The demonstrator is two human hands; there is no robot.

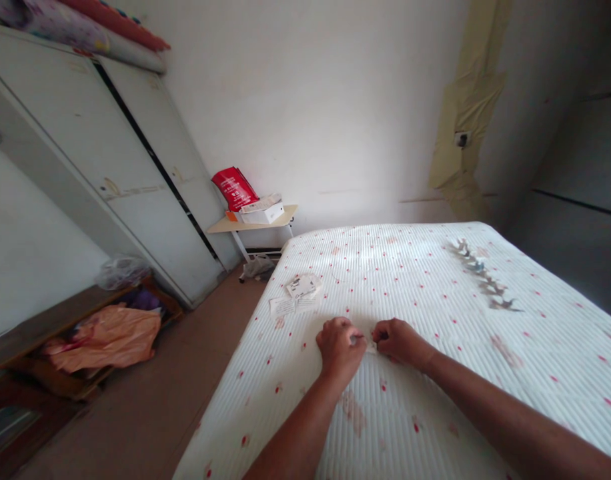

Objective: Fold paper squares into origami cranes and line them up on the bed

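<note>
Over the middle of a white quilted bedspread dotted with red, my left hand and my right hand are close together, fingers curled into pinches. A small pale piece of paper spans the gap between them, and both sets of fingertips are on it. The fingers cover most of its shape. Beyond my left hand lie a printed paper packet and a flat printed slip. At the right, a row of folded paper birds runs along the bedspread.
A small table by the wall carries a red bag and a white box. Grey cabinets stand at the left. A low wooden bench holds an orange plastic bag. The bed's left edge borders brown floor.
</note>
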